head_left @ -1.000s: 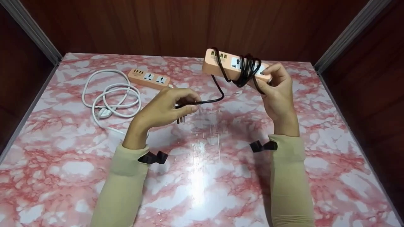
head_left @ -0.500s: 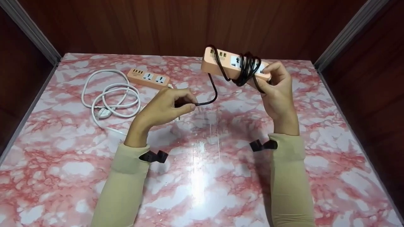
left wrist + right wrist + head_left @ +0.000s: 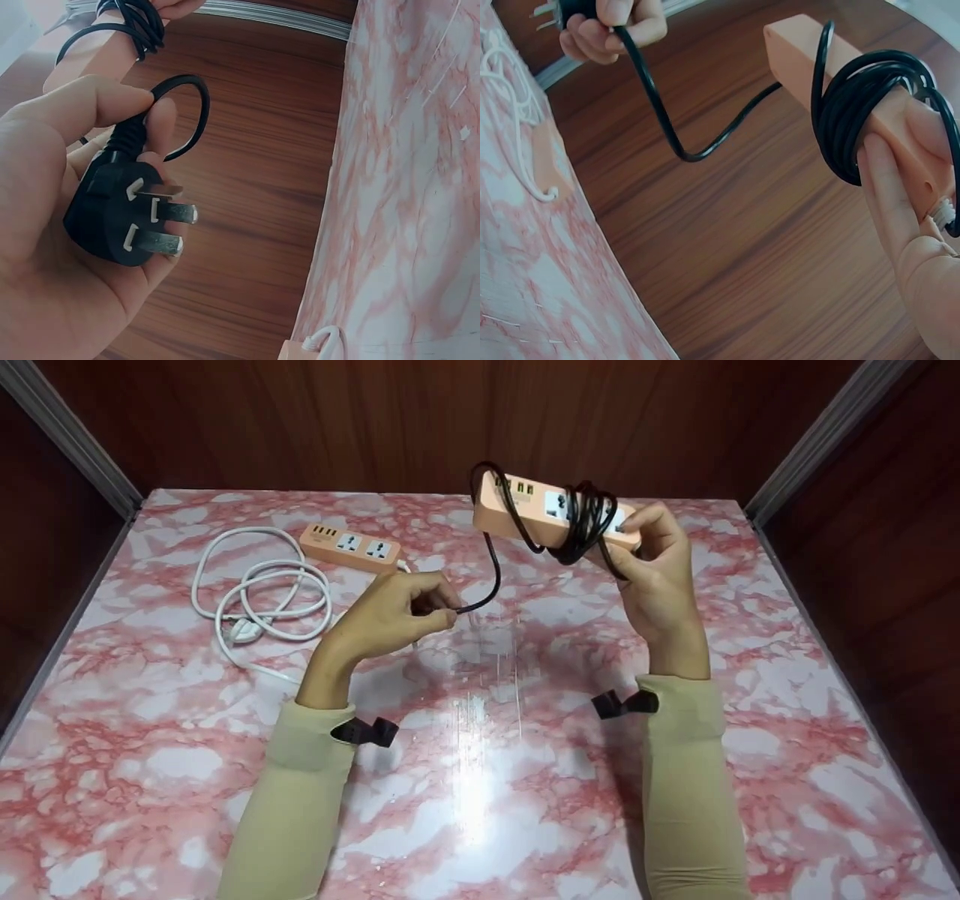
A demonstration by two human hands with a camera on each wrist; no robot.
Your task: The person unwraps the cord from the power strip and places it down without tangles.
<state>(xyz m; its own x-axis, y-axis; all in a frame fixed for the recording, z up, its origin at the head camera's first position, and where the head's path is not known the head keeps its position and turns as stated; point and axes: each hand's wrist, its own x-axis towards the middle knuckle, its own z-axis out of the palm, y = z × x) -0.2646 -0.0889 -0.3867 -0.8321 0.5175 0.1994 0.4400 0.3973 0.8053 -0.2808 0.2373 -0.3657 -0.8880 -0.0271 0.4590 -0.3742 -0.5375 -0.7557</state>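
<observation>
My right hand (image 3: 661, 574) grips an orange power strip (image 3: 510, 523) by its right end and holds it raised above the table. Black cord (image 3: 576, 536) is wound several times around the strip's middle, and one looser loop passes over its left end. From there the cord runs down to my left hand (image 3: 397, 611). In the left wrist view that hand holds a black three-pin plug (image 3: 112, 214), thumb and fingers around the cord at its neck, metal pins facing outward. The head view mostly hides the plug behind the hand.
A second orange power strip (image 3: 349, 559) lies on the marbled red-and-white table (image 3: 540, 825) at the back left. Its white cord (image 3: 328, 594) lies in loose coils beside it, with a white plug (image 3: 247, 631) among them. Dark wood panels (image 3: 360, 427) enclose the back and sides.
My left hand has drawn slightly left and down with the plug. The cord's loop at the strip's left end now stands out past that end. The strip has shifted slightly left and up.
</observation>
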